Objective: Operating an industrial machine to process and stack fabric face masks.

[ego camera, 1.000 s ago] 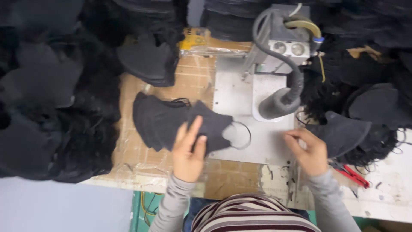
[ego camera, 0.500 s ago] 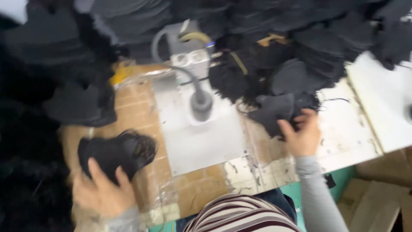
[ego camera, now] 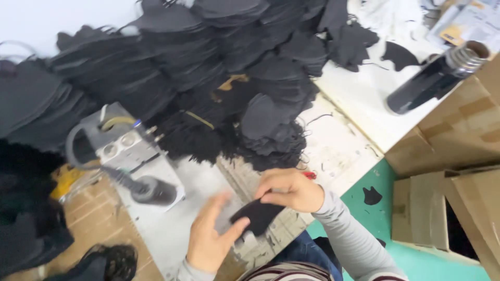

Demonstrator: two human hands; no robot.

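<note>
Both hands meet over the near edge of the worktable. My right hand (ego camera: pixel 289 190) pinches the top of a small black fabric piece (ego camera: pixel 256 215). My left hand (ego camera: pixel 211 237) has spread fingers, thumb against the same piece's lower edge; its fingers are motion-blurred. Left of the hands stands a grey press machine (ego camera: pixel 125 156) with a dark round head over a grey metal plate (ego camera: pixel 174 229). A heap of black fabric pieces with loose strings (ego camera: pixel 265 130) lies just beyond my right hand.
Tall stacks of black fabric pieces (ego camera: pixel 172 47) fill the back of the table. A dark bottle with a metal neck (ego camera: pixel 435 78) lies at the right on the white tabletop (ego camera: pixel 364 99). Cardboard boxes (ego camera: pixel 453 182) stand on the green floor at right. Red-handled snips (ego camera: pixel 309 175) peek beside my right hand.
The view swung right. My left hand left the black pile at the left and came to the middle; my right hand drew a black piece off the heap toward me.
</note>
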